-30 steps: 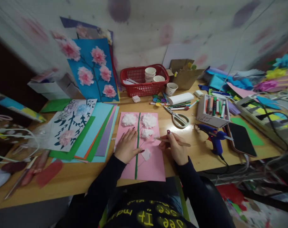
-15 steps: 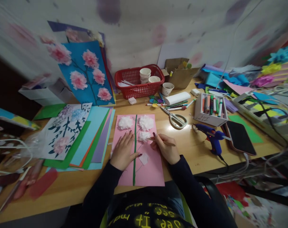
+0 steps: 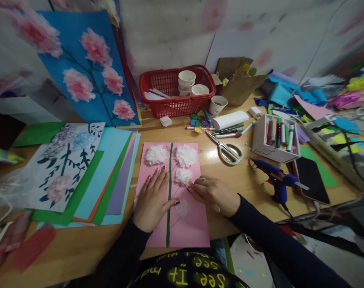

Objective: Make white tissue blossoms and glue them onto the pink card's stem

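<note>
A pink sheet lies on the desk with a green stem line down it. Three fluffy white paper flowers are on its upper part: one on the left, one at upper right and a smaller one below that. A pale paper piece sits lower on the sheet. My left hand rests flat on the sheet, fingers spread. My right hand is closed, fingertips at the lower edge of the smaller flower. The thin wooden stick in its grip is mostly hidden under the hand.
Coloured papers lie left, below a blue flower picture. A red basket with cups stands behind. To the right are scissors, a marker box, a blue glue gun and a phone.
My right hand has rolled palm-down, its fingertips shifting to the lower edge of the smaller flower; the stick is now mostly out of sight. My left hand stays flat. The camera view has moved closer.
</note>
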The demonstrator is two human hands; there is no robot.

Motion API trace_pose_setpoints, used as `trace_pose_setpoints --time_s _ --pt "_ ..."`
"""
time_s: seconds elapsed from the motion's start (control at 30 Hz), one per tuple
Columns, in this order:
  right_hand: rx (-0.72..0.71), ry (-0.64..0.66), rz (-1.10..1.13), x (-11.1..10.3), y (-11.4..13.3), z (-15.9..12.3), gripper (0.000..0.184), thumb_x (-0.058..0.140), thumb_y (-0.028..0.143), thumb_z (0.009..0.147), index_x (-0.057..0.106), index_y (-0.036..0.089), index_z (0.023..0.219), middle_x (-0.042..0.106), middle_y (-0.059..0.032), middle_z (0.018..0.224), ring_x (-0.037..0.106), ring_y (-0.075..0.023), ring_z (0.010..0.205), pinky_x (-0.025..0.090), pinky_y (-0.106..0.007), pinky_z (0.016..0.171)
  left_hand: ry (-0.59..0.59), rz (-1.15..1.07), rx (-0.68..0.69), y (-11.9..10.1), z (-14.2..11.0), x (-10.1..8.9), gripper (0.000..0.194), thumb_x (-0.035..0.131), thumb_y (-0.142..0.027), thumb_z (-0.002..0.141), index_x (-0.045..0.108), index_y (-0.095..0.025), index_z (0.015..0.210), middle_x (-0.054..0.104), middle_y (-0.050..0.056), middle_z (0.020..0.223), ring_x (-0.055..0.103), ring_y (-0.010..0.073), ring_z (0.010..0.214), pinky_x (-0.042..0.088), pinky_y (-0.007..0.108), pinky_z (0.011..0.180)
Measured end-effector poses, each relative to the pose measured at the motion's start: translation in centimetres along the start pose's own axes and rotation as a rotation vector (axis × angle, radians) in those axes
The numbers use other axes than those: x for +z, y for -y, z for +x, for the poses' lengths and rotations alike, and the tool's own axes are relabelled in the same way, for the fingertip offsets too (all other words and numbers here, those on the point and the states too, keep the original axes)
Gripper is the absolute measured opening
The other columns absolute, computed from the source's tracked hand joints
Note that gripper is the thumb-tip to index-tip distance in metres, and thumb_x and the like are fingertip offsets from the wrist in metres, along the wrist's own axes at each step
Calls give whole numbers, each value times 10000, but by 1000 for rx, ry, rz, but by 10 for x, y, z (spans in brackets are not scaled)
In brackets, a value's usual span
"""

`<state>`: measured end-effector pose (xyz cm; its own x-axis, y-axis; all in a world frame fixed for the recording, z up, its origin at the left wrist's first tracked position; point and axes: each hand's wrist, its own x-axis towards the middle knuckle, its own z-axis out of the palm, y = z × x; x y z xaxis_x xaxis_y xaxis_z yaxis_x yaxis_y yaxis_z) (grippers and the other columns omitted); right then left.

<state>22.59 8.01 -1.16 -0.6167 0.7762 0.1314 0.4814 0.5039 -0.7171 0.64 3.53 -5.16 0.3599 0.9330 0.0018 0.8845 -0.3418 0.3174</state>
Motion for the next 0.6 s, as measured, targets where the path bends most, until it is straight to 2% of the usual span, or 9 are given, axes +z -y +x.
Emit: trace_pose_setpoints --time_s 0.1,0.2,0.43,0.6 --pt "32 -3 47 -5 2 8 429 492 414 914 438 238 525 470 9 507 417 -131 485 373 -280 541 -11 -8 2 0 0 0 715 567 -491 895 339 -144 1477 374 175 1544 311 332 1445 333 536 1141" --pt "131 -99 91 2 1 9 478 490 464 917 416 235 505 453 20 464 426 -116 448 361 -263 506 -6 -14 -6 0 0 -1 710 594 -482 882 357 -158 1468 383 164 1541 321 334 1439 341 533 1138" --pt "451 -418 349 37 0 -1 475 387 523 969 586 193 691 607 -8 506 558 -115 396 441 -224 415 43 -5 -24 -2 2 -6 739 638 -456 858 382 -94 1449 370 191 1538 300 334 1447 316 533 1156" --pt "503 -461 530 35 0 -9 475 516 570 900 653 155 713 651 -27 545 599 -124 440 505 -233 451 51 -3 -29 -2 2 -6 729 633 -439 859 383 -84 1445 368 196 1539 302 338 1445 313 544 1155"
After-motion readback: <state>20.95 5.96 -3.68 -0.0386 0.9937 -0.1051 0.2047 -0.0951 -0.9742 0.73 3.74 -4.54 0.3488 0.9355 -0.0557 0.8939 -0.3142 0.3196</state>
